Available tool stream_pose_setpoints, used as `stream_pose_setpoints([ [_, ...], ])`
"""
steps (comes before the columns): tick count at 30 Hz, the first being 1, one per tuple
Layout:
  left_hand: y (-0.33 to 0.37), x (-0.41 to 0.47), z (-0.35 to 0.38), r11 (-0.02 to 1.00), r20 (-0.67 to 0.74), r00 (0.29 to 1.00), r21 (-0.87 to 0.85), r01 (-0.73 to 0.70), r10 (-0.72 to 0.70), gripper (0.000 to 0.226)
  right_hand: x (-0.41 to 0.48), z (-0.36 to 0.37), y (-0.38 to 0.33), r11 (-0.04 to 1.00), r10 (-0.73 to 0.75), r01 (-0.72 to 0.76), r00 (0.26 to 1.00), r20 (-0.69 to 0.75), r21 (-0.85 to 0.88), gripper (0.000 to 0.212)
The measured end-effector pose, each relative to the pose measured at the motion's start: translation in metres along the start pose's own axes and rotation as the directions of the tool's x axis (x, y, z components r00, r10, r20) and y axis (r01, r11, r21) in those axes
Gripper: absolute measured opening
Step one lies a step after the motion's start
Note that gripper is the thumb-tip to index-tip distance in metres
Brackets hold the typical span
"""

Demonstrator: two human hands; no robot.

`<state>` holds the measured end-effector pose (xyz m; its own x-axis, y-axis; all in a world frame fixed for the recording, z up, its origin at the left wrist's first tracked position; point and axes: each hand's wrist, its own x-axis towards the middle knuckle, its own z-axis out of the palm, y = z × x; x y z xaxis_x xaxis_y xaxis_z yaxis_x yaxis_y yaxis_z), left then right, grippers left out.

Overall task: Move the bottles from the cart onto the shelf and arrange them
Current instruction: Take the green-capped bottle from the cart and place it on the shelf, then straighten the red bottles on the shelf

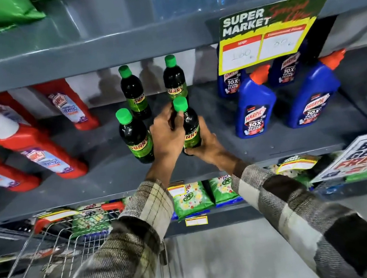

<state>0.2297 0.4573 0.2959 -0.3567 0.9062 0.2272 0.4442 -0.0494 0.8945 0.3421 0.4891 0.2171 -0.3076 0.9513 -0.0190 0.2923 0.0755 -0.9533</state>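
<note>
Both hands grip one dark green-capped bottle [190,123] standing upright on the grey middle shelf [239,151]. My left hand [167,136] wraps its neck and upper body from the left. My right hand [205,145] cups its base from the right. Three matching bottles stand on the same shelf: one at front left [135,136], one at back left [133,91], one at back right [174,77]. The wire cart [58,252] sits at lower left; whether it holds any bottles cannot be seen.
Red cleaner bottles [35,150] fill the shelf's left side and blue cleaner bottles [254,106] its right. A yellow price sign [264,34] hangs from the upper shelf edge. Green detergent packs [191,200] line the lower shelf, and a promotional card [363,156] juts out at right.
</note>
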Motion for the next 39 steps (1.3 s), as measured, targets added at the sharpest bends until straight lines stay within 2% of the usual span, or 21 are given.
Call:
stream_pose_setpoints([
  [3,-0.006,-0.002,0.0,1.0,0.008,1.0,0.003,0.011,-0.011,0.038,-0.001,0.001,0.0,1.0,0.011,-0.011,1.0,-0.005,-0.025,0.087],
  [5,-0.011,-0.003,-0.001,0.998,0.037,0.999,-0.052,0.04,-0.038,0.046,-0.005,0.006,0.001,1.0,0.022,-0.022,1.0,-0.015,0.0,0.097],
  [6,-0.013,-0.007,-0.004,0.995,0.045,0.998,-0.09,0.052,-0.048,0.049,-0.013,0.01,-0.002,0.997,0.047,-0.044,0.998,-0.04,0.069,0.101],
  [8,-0.015,-0.025,-0.015,0.982,0.04,0.998,-0.177,0.064,-0.057,0.049,-0.035,0.024,-0.005,0.992,0.043,-0.016,0.974,-0.223,0.123,0.1],
  [10,-0.021,-0.05,-0.035,0.979,-0.038,0.999,-0.202,0.025,-0.034,0.043,-0.071,0.052,-0.011,0.992,-0.119,0.127,0.903,-0.413,-0.007,0.09],
  [11,-0.026,-0.062,-0.049,0.984,-0.092,0.996,-0.177,-0.007,-0.009,0.038,-0.087,0.07,-0.016,0.978,-0.205,0.199,0.872,-0.444,-0.059,0.084],
  [14,-0.054,-0.086,-0.092,0.991,-0.21,0.977,-0.123,-0.052,0.025,0.026,-0.113,0.124,-0.034,0.95,-0.297,0.313,0.895,-0.332,-0.006,0.075],
  [16,-0.076,-0.095,-0.126,0.994,-0.296,0.955,-0.105,-0.02,-0.012,0.022,-0.112,0.159,-0.046,0.947,-0.309,0.32,0.928,-0.207,0.019,0.065],
  [18,-0.094,-0.099,-0.159,0.993,-0.392,0.918,-0.112,0.019,-0.062,0.019,-0.106,0.192,-0.06,0.948,-0.314,0.318,0.938,-0.147,0.007,0.063],
  [22,-0.147,-0.092,-0.229,0.982,-0.561,0.809,-0.16,0.101,-0.175,0.016,-0.083,0.261,-0.087,0.939,-0.344,0.339,0.93,-0.13,-0.061,0.07],
  [24,-0.171,-0.082,-0.261,0.987,-0.64,0.752,-0.123,0.101,-0.157,0.019,-0.067,0.291,-0.096,0.939,-0.343,0.338,0.926,-0.155,-0.056,0.071],
  [26,-0.193,-0.067,-0.289,0.988,-0.706,0.692,-0.116,0.097,-0.151,0.033,-0.046,0.313,-0.097,0.945,-0.326,0.32,0.927,-0.184,-0.062,0.076],
  [29,-0.223,-0.035,-0.324,0.986,-0.782,0.605,-0.066,0.154,-0.147,0.077,-0.013,0.334,-0.096,0.958,-0.286,0.277,0.934,-0.216,-0.071,0.086],
  [32,-0.257,-0.005,-0.339,0.944,-0.724,0.656,0.021,0.33,-0.213,0.118,0.009,0.352,-0.09,0.979,-0.202,0.193,0.967,-0.156,-0.072,0.079],
  [34,-0.272,0.003,-0.338,0.882,-0.676,0.678,0.089,0.464,-0.288,0.126,0.015,0.358,-0.081,0.984,-0.143,0.123,0.976,-0.166,-0.127,0.063],
  [36,-0.28,0.004,-0.331,0.819,-0.703,0.672,0.23,0.525,-0.233,0.111,0.022,0.359,-0.069,0.984,-0.131,0.102,0.969,-0.211,-0.143,0.051],
  [39,-0.29,0.006,-0.325,0.782,-0.732,0.678,0.38,0.494,-0.072,0.086,0.025,0.358,-0.065,0.989,-0.107,0.079,0.967,-0.233,-0.128,0.044],
])
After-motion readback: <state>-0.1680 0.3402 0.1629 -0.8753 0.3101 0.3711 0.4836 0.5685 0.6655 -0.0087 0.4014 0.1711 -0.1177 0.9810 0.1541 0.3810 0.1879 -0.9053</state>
